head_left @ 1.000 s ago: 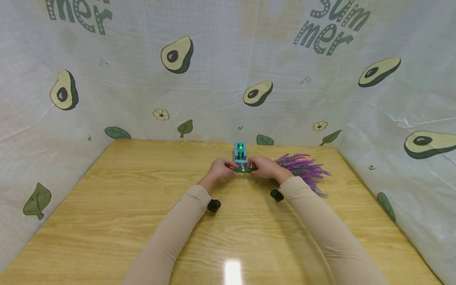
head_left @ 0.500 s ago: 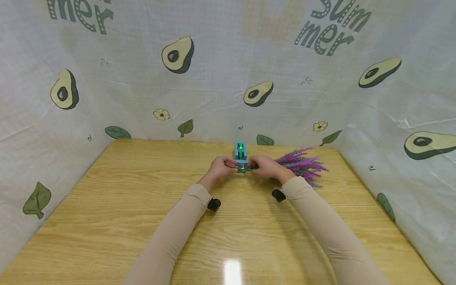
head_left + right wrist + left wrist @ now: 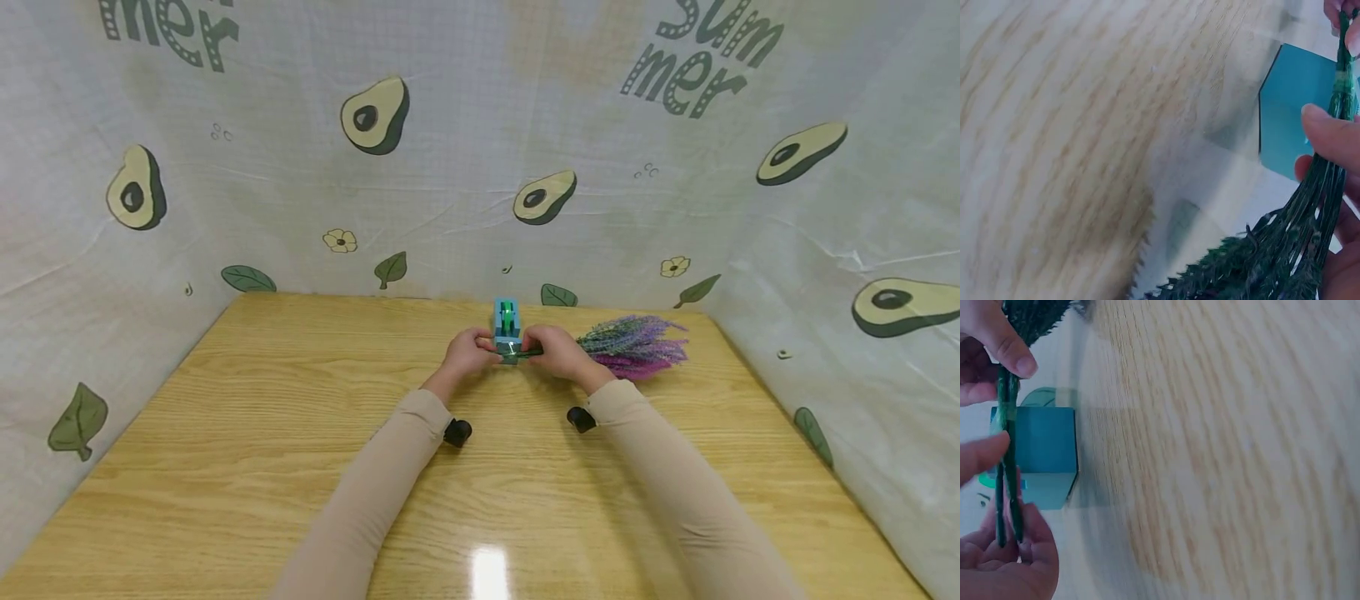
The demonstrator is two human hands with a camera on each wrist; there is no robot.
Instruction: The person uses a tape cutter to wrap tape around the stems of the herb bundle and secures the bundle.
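Note:
A bunch of artificial lavender (image 3: 633, 343) lies sideways at the back of the table, its purple heads to the right and its green stems (image 3: 1007, 437) to the left. My right hand (image 3: 558, 354) pinches the stems below the leaves with thumb and fingers. At the stem ends my left hand (image 3: 467, 354) holds them, fingers curled round the tips in the left wrist view. A strip of clear tape (image 3: 1342, 81) is round the stems between the hands. Just behind stands a blue tape dispenser (image 3: 507, 321) with a green roll, partly covered by the stems.
The wooden table (image 3: 262, 417) meets a printed cloth wall (image 3: 450, 208) just behind the dispenser. Cloth also hangs along both sides. A black wrist camera (image 3: 457, 432) sits under each forearm.
The lavender has turned about its stems, so bluish heads now face up where magenta ones were. Both hands stay near the dispenser, with small finger shifts.

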